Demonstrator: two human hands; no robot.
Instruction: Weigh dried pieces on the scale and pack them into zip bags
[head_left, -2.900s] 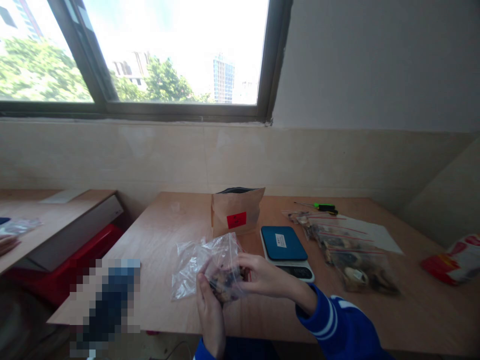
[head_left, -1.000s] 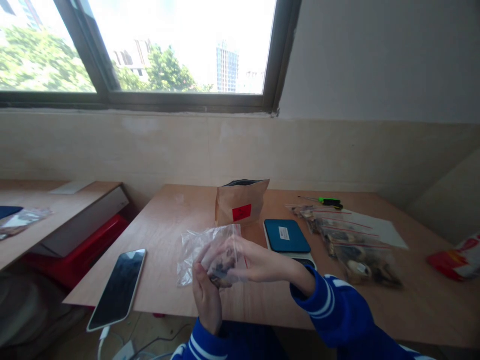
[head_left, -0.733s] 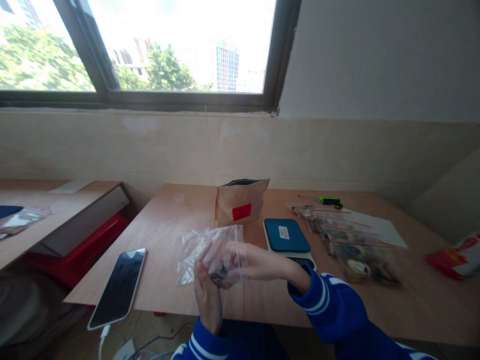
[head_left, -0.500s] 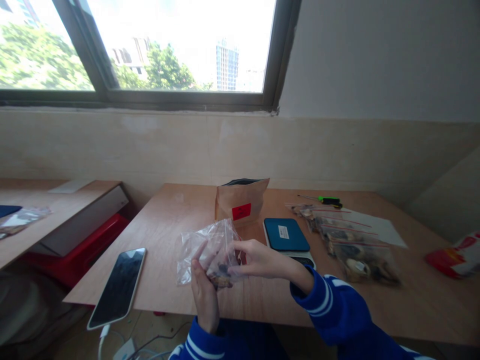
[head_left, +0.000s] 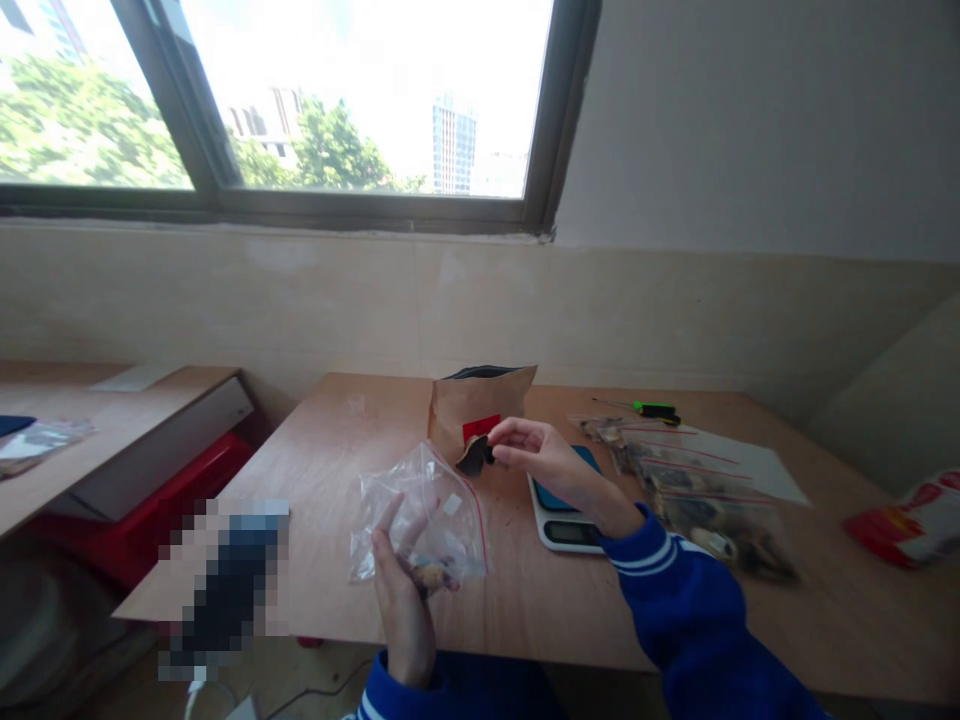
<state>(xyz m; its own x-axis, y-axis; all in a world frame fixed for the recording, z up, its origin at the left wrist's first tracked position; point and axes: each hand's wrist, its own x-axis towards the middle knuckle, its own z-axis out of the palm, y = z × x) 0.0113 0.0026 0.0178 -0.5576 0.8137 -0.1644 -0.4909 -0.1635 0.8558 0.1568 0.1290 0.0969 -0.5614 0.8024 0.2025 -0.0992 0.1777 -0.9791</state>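
Note:
My left hand [head_left: 405, 590] is wrapped around the lower side of a clear zip bag [head_left: 409, 490] with a red seal strip; brownish dried pieces [head_left: 435, 576] lie in its bottom. Between the fingertips of my right hand [head_left: 536, 455] is a dark, thin dried piece [head_left: 475, 455], curled like dried mushroom, held above the table. It hangs just in front of a brown paper pouch [head_left: 450, 410] with a red label, which stands with its top open. Under my right forearm sits a kitchen scale [head_left: 551, 530] with a blue top, partly hidden.
Several filled zip bags [head_left: 757, 535] overlap on the right, near a white sheet [head_left: 776, 470]. Behind them lies a green-and-black screwdriver [head_left: 656, 410]. A red and white packet [head_left: 900, 525] is at the right edge. At left, a pixelated dark phone-like shape [head_left: 236, 580] overhangs the table edge.
My right hand has come out of the zip bag and moved up and right with the dark dried piece. My left hand still holds the bag, whose mouth now spreads wider.

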